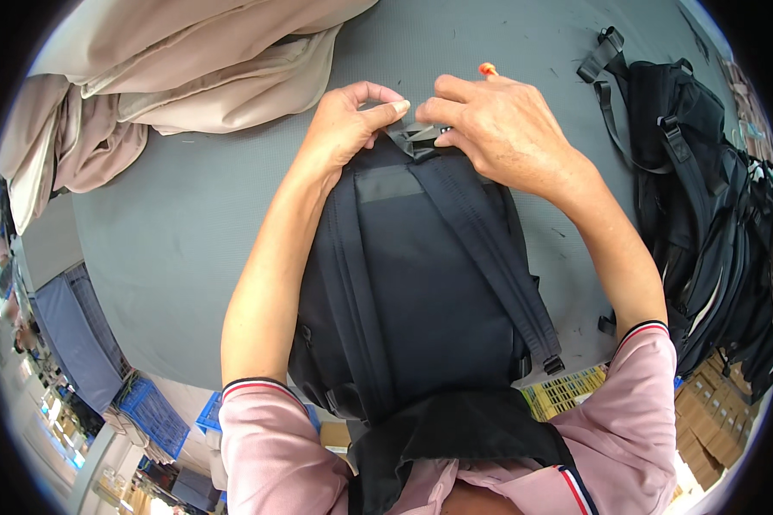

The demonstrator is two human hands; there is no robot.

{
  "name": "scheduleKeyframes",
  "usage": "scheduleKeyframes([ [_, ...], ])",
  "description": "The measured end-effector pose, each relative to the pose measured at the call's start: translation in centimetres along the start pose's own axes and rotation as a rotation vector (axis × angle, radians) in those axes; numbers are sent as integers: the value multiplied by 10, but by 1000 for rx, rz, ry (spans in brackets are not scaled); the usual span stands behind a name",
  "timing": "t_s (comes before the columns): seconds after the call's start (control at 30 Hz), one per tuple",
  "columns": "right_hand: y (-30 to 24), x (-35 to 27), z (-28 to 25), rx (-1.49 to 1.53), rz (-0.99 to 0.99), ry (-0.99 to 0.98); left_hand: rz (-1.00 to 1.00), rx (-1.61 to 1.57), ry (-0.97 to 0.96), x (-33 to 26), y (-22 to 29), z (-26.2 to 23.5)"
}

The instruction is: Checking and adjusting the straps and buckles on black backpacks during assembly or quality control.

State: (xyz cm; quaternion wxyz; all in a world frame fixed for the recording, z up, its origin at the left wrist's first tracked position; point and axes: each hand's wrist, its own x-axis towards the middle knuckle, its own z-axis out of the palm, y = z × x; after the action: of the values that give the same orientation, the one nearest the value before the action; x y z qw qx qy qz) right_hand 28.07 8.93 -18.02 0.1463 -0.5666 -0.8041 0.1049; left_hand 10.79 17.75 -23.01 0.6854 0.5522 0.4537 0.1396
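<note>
A black backpack (442, 275) lies on the grey table in front of me, its two padded shoulder straps facing up. At its top end is a dark webbing loop (416, 148). My left hand (352, 124) is beside this loop, thumb and forefinger pinched together; whatever is between them is too fine to make out. My right hand (502, 124) is closed around small thread snips, whose metal blades (423, 133) point left over the loop. An orange end piece (487, 69) sticks out behind the right hand. Most of the snips' body is hidden by the fingers.
Beige-pink fabric pieces (223, 69) are heaped at the far left of the table (189, 257). More black backpacks (687, 172) are piled along the right side. Below the table edge are blue crates (153, 416), a yellow crate (567, 392) and cardboard boxes (709, 412).
</note>
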Motion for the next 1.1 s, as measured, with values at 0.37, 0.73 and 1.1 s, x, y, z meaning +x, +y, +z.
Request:
scheduleKeyframes([
  [0.37, 6, -1, -6, -19, -142, -42, -15, 9, -9, 1, -3, 0],
  [0.73, 6, 8, -1, -153, -216, 5, -21, -9, -13, 4, -5, -1],
  [1.1, 0, -5, 7, -8, -35, 104, -21, -63, -13, 2, -7, -3],
])
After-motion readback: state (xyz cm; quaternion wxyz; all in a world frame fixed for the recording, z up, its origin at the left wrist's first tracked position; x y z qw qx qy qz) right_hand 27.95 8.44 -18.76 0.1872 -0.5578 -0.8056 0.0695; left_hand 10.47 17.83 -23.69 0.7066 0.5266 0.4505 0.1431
